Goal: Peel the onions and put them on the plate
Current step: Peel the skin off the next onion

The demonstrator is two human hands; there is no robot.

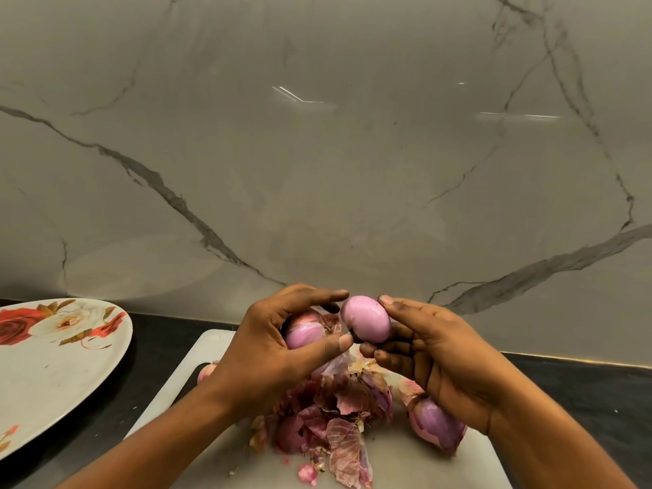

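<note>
Plate [53, 382] runs off the frame at 9 o'clock. Left hand [268, 347] covers most of the half-peeled onion [303, 338] it grips, and a small onion [205, 372] barely peeks out behind that wrist at 8 o'clock. Right hand [434, 351] hides the underside of the peeled onion [367, 319]; its wrist covers part of a third onion [437, 423] at 5 o'clock.

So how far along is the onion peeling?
Done: the peeled onion in the right hand looks bare, skins piled on the board. In hand: the left hand grips a half-skinned onion. Left: a third onion lies on the board with skin on, and no onion shows on the plate.
</note>
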